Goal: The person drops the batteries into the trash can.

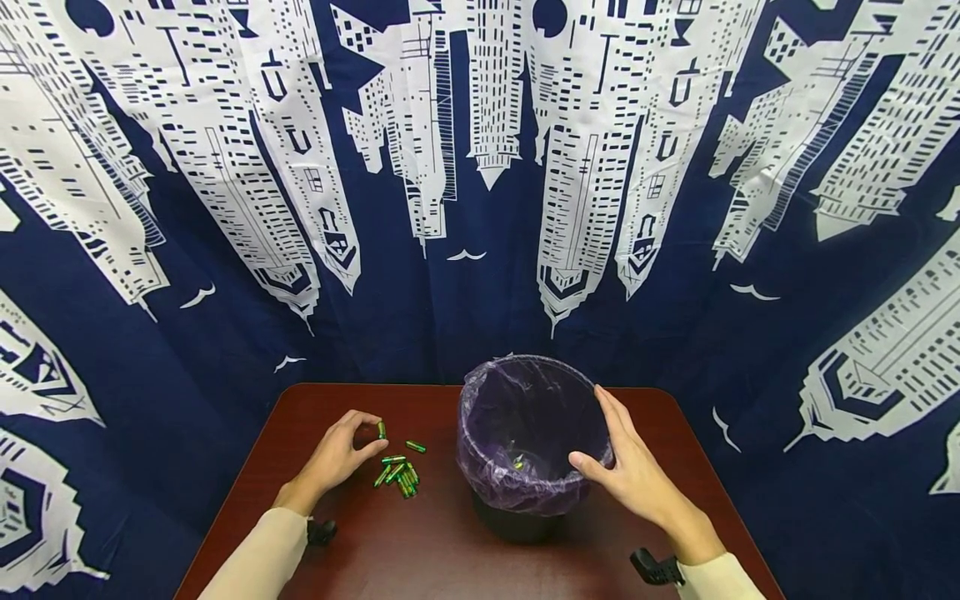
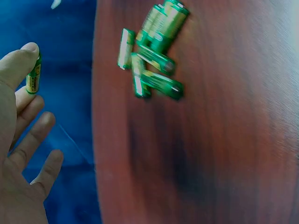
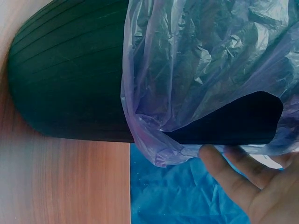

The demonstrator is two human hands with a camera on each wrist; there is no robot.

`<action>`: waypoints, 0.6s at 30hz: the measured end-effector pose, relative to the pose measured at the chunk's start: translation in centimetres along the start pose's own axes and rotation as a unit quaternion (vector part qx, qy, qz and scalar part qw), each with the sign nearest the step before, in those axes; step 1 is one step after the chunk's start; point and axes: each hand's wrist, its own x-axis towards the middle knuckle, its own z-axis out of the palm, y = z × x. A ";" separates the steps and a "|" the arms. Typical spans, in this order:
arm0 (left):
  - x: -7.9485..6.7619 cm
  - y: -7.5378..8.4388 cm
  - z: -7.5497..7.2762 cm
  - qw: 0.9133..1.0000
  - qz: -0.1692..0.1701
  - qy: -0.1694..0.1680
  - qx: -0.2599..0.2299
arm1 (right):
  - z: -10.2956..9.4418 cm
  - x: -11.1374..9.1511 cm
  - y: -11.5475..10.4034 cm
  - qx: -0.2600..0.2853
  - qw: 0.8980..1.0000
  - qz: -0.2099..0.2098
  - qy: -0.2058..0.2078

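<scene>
My left hand [image 1: 336, 454] pinches a small green and gold battery [image 1: 381, 430] between thumb and fingertips, just above the table. The same battery [image 2: 33, 79] shows in the left wrist view, with the remaining fingers spread away from it. A pile of several green batteries [image 1: 405, 478] lies right of that hand, and one loose battery [image 1: 416, 447] lies behind the pile. My right hand [image 1: 637, 475] touches the right side of a dark trash bin [image 1: 517, 527], its fingers fairly straight against the rim. A translucent purple bag [image 1: 487, 479] lines the bin and folds over its rim.
The brown wooden table [image 1: 420, 558] has its far edge against a blue curtain [image 1: 405, 325] with white buildings printed on it. Down inside the bin a small yellow-green item [image 1: 518, 465] is visible. The bin stands right of the pile.
</scene>
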 end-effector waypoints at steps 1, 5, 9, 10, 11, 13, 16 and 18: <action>0.2 0.4 -0.1 1.000 0.006 0.004 0.002 | 0.0 0.0 0.0 0.000 1.000 0.001 -0.001; 1.1 2.0 -0.7 1.000 0.025 0.010 0.007 | -0.1 0.0 -0.1 0.000 1.000 0.002 -0.002; 2.1 3.6 -1.4 0.999 0.047 0.021 0.005 | -0.1 0.1 -0.2 0.000 1.000 0.002 -0.004; 2.3 4.0 -1.6 0.998 0.052 0.024 0.004 | -0.1 0.1 -0.2 0.000 1.000 0.003 -0.005; 2.5 4.5 -1.8 0.998 0.055 0.025 0.003 | -0.1 0.2 -0.2 -0.001 1.000 0.003 -0.006; 3.0 5.4 -2.1 0.998 0.062 0.027 0.001 | -0.2 0.2 -0.2 -0.003 1.000 0.003 -0.006; 3.7 6.9 -2.7 0.997 0.075 0.029 -0.002 | -0.2 0.2 -0.2 -0.005 1.000 0.003 -0.005; 4.2 8.0 -3.2 0.996 0.085 0.031 -0.006 | -0.2 0.2 -0.2 -0.005 1.000 0.003 -0.005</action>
